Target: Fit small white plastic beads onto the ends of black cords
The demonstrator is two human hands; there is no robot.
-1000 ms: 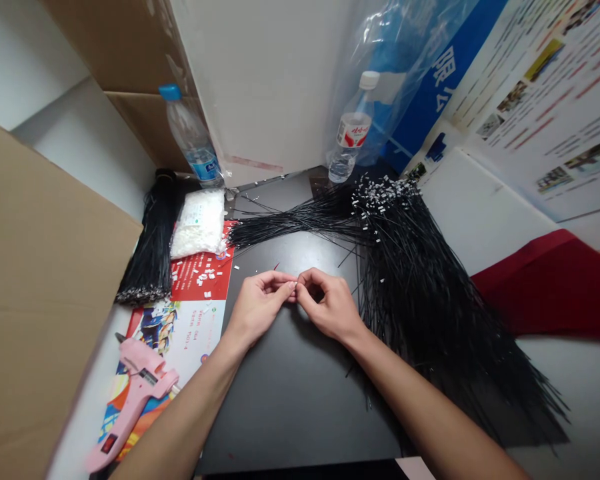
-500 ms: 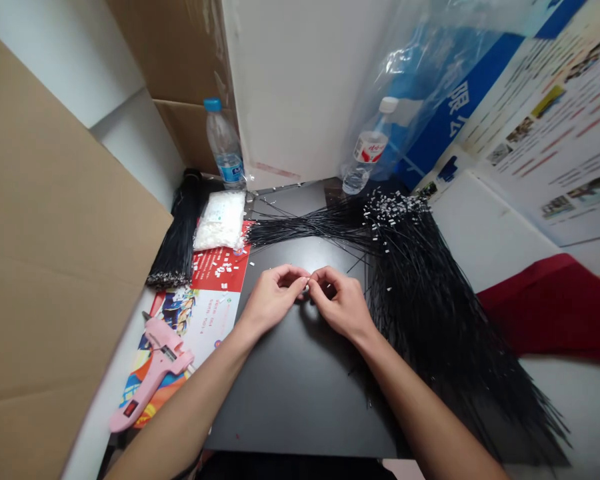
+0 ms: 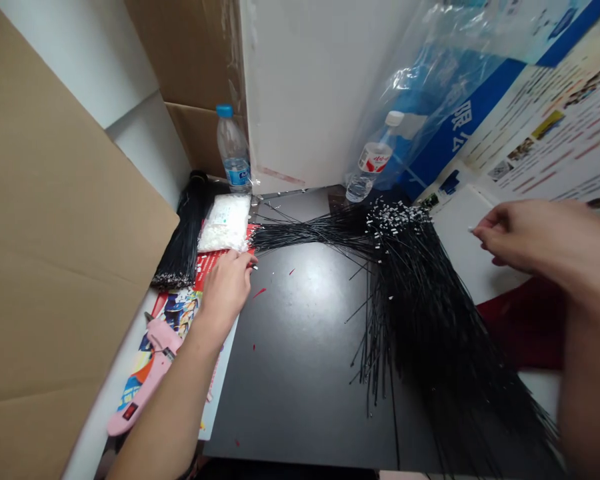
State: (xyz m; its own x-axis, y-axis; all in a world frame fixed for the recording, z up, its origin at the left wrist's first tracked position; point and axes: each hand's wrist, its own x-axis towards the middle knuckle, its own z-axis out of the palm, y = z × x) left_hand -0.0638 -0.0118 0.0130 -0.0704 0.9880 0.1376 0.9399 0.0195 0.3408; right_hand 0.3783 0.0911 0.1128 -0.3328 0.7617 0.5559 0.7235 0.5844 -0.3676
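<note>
My left hand [image 3: 227,287] rests over the printed sheet, just below the clear bag of small white pieces [image 3: 225,223]. Its fingers are drawn together near the left ends of a bundle of thin black wires [image 3: 310,232]; a tiny white bit shows at the fingertips, and what they grip is not clear. Raised at the right, my right hand [image 3: 520,237] pinches a small white piece [image 3: 471,229] between thumb and finger. Beneath it spreads a large pile of black wires [image 3: 430,313], many with white ends.
A pink glue gun [image 3: 153,373] lies at the left beside a cardboard panel [image 3: 70,253]. Two plastic bottles, one blue-capped [image 3: 235,153] and one white-capped [image 3: 373,160], stand at the back. More black wires [image 3: 177,233] lie back left. Dark red cloth [image 3: 525,327] sits at the right.
My hands were together over the middle of the table. Now the left has moved left toward the bag, and the right has swung far right and up with a white piece.
</note>
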